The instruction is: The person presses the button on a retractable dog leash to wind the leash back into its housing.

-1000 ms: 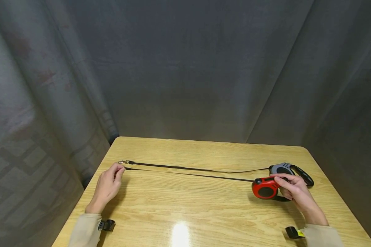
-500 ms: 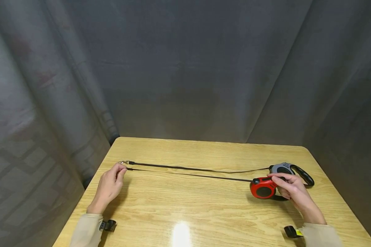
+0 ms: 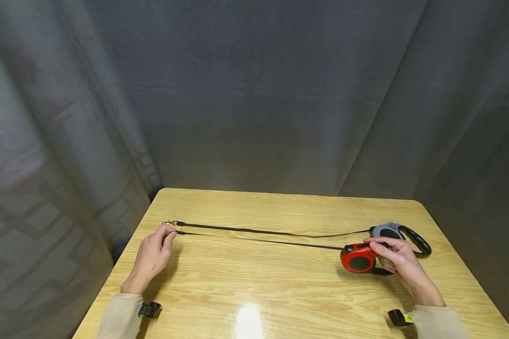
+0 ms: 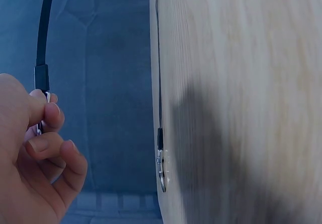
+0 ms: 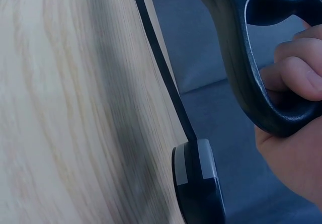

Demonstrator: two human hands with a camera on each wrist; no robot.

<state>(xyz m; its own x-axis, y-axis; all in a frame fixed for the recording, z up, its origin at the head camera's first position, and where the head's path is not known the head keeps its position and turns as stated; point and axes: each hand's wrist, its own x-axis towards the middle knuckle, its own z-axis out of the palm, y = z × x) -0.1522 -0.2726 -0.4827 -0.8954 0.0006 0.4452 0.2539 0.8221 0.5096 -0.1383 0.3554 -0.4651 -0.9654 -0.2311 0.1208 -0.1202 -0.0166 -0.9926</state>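
My right hand (image 3: pixel 403 263) holds a red and black retractable dog leash (image 3: pixel 358 258) by its handle, raised above the table. In the right wrist view, curled fingers (image 5: pixel 297 65) pass through the black handle loop (image 5: pixel 241 83). From the red case, a black strap (image 3: pixel 254 240) runs taut to the left. At its far end my left hand (image 3: pixel 150 256) pinches the metal clip (image 4: pixel 48 97) between thumb and finger; the fingers partly hide it. A second, grey and black retractable leash (image 3: pixel 381 230) lies behind, partly covered by my right hand.
The grey leash's strap (image 3: pixel 246 230) stretches along the wooden table (image 3: pixel 254 282), ending in a metal clip (image 4: pixel 161 171) near the left edge. Grey curtains (image 3: pixel 254 103) hang behind and at both sides. A black wrist camera (image 3: pixel 150 310) sits at each sleeve.
The red leash and my right hand have shifted slightly left. My left hand has drifted a little right with the clip, and the grey leash stays in place.
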